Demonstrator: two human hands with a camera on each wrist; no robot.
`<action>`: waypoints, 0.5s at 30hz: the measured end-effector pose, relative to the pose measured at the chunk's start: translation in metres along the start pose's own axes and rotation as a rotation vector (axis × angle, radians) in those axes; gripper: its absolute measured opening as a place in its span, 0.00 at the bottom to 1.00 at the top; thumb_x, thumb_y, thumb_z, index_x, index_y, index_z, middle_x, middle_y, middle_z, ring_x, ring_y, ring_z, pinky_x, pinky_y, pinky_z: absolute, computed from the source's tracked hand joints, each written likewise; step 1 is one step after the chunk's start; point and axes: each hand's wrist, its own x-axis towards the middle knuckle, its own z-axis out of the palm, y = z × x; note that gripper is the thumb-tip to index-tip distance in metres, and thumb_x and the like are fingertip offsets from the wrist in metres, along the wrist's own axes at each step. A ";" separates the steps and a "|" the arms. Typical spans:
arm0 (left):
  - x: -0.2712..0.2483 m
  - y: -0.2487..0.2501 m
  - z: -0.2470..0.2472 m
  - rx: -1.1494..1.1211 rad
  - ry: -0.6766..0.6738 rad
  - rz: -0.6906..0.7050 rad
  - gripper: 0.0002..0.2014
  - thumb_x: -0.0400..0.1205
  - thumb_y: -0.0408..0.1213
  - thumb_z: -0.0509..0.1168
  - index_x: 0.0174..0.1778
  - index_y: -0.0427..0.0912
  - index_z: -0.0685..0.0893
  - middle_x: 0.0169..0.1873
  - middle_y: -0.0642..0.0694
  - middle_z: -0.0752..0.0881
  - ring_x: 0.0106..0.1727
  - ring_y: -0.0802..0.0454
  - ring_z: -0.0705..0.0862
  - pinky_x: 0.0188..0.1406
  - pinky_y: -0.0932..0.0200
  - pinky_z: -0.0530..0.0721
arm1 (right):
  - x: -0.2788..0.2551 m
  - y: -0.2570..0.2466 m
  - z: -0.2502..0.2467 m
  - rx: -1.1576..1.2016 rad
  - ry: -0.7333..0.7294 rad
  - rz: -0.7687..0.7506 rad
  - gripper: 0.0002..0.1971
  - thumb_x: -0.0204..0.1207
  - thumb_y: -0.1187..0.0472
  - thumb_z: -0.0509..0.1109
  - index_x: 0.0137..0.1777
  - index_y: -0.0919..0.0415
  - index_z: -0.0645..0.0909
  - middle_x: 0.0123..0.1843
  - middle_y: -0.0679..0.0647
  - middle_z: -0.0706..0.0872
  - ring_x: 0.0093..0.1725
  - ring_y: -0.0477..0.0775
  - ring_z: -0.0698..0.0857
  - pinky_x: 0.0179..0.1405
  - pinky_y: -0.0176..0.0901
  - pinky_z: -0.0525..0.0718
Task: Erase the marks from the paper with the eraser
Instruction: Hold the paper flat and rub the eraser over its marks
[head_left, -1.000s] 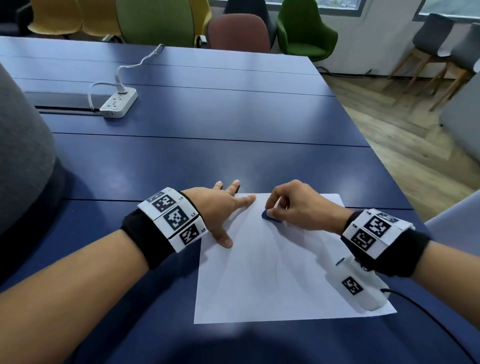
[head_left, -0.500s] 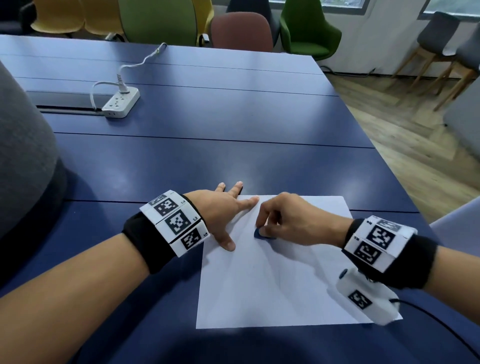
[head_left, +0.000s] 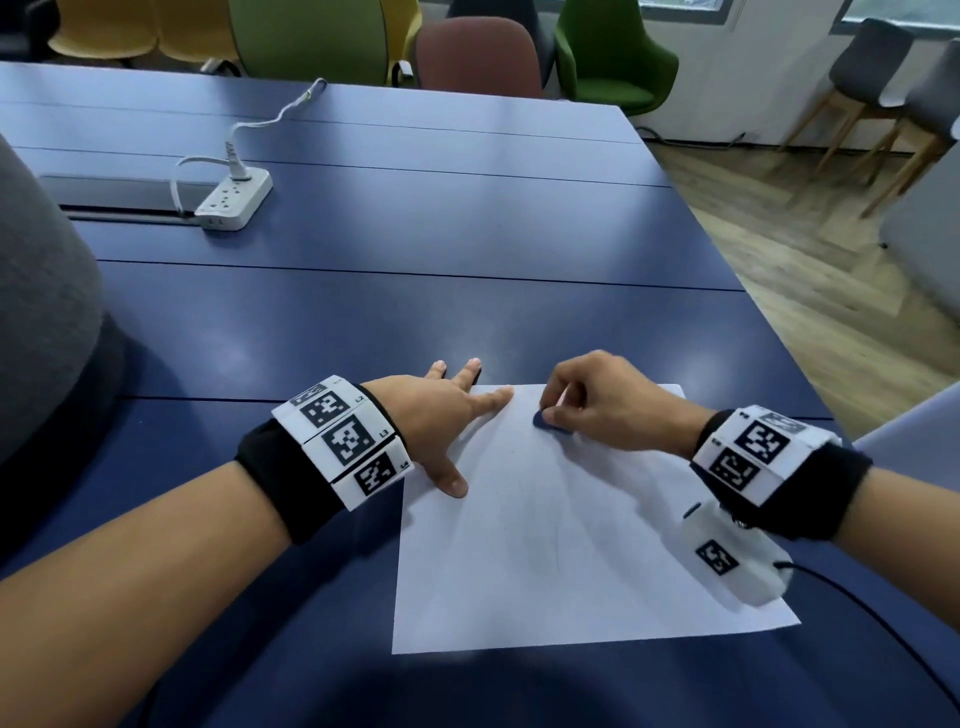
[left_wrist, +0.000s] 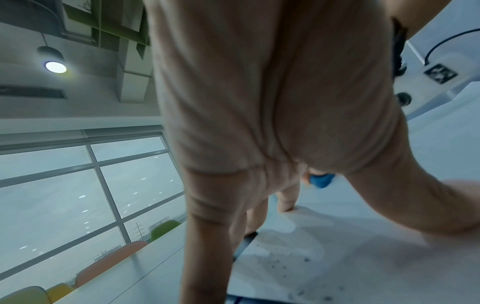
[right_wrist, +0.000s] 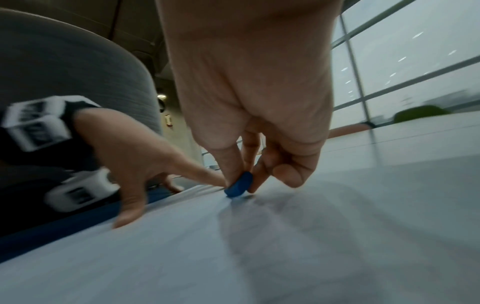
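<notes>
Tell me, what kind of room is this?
Probably an office meeting room: a long blue table with a power strip on it, coloured chairs along its far side, and big windows.

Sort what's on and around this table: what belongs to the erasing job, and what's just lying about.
In the job:
eraser, pinched in the right hand
paper
left hand, pressing the paper's edge flat

Lying about:
power strip with its cable
chairs past the table

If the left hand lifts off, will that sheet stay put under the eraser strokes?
Probably not. The paper looks like one thin loose sheet on a smooth table, so it would likely slide or buckle. The left hand presses its far-left corner while the eraser rubs nearby.
</notes>
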 end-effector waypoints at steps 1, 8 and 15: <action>-0.001 0.000 0.000 -0.004 -0.001 0.000 0.58 0.72 0.53 0.77 0.84 0.63 0.37 0.84 0.48 0.33 0.85 0.37 0.41 0.71 0.34 0.69 | 0.001 0.004 -0.001 0.022 0.027 0.020 0.04 0.73 0.57 0.75 0.40 0.56 0.86 0.27 0.43 0.83 0.24 0.34 0.78 0.25 0.22 0.71; 0.002 0.001 -0.001 -0.004 -0.015 -0.004 0.59 0.72 0.52 0.78 0.82 0.66 0.36 0.84 0.47 0.32 0.85 0.37 0.40 0.73 0.34 0.68 | -0.017 -0.003 0.007 0.005 -0.138 -0.046 0.03 0.72 0.57 0.75 0.40 0.54 0.86 0.26 0.45 0.83 0.23 0.39 0.77 0.25 0.25 0.71; 0.001 0.002 -0.001 -0.007 -0.008 -0.007 0.58 0.72 0.51 0.78 0.83 0.65 0.36 0.84 0.47 0.33 0.85 0.37 0.41 0.73 0.35 0.68 | -0.025 0.000 0.015 0.050 -0.044 -0.010 0.04 0.73 0.56 0.75 0.40 0.54 0.85 0.28 0.44 0.83 0.26 0.40 0.78 0.25 0.25 0.73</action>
